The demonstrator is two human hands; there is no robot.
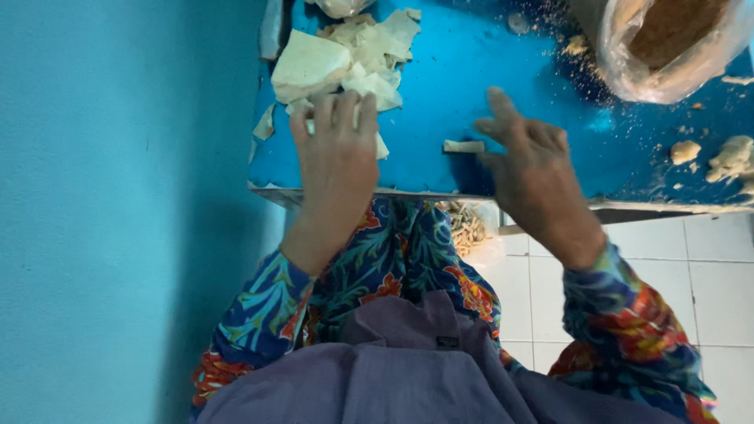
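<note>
Head view: a small, pale rolled pastry piece (463, 146) is seen on a smooth blue table (440, 71), touched at its right end by the fingers of the right hand (530, 169), spread and unclenched; thin, crumpled cream wrapper sheets (345, 59) are pressed flat under the left hand (336, 153), likewise unclenched.

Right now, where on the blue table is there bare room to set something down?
The widest free patch of the blue table lies between the pile of white sheets and the plastic bag of brown crumbs, above the small rolled piece. The right end is crowded with dough lumps and spilled crumbs. The left hand covers the pile's near edge; the right hand touches the roll.
</note>
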